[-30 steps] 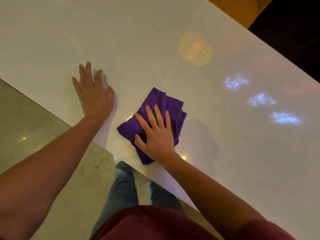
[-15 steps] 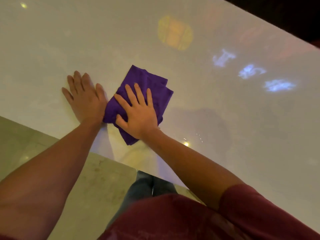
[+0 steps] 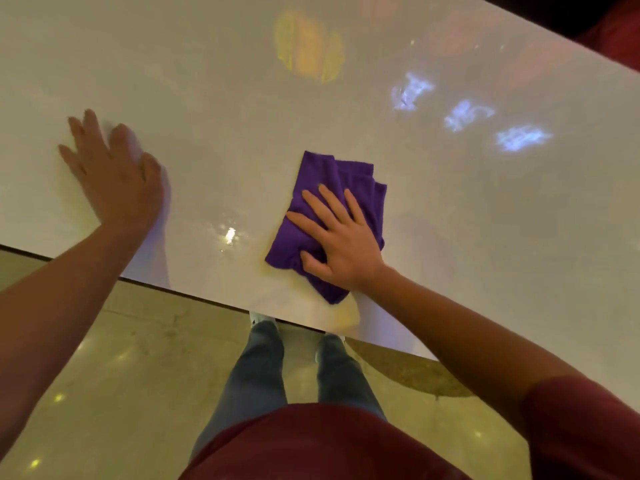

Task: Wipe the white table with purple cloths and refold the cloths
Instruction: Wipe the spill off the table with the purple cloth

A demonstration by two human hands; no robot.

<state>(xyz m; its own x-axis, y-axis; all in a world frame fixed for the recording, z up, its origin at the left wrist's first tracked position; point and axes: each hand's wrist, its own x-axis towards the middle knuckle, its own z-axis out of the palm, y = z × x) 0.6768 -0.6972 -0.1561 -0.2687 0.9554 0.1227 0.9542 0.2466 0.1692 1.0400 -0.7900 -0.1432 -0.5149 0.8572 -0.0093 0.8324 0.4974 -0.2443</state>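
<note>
A glossy white table point(image 3: 450, 237) fills the upper part of the head view. One folded purple cloth point(image 3: 332, 178) lies on it near the front edge. My right hand point(image 3: 341, 242) presses flat on the cloth's near half, fingers spread, thumb hooked at its lower edge. My left hand point(image 3: 114, 174) rests flat on the bare table well to the left of the cloth, fingers together, holding nothing. Only this one cloth is in view.
The table's front edge point(image 3: 194, 294) runs diagonally from left down to the right. Below it is a shiny beige tiled floor point(image 3: 121, 375) with my legs in jeans point(image 3: 256, 372). Coloured light reflections point(image 3: 308, 50) show on the far tabletop.
My right hand has slid the cloth to the right, away from my left hand, which it was touching half a second ago. The left hand stays flat on the table.
</note>
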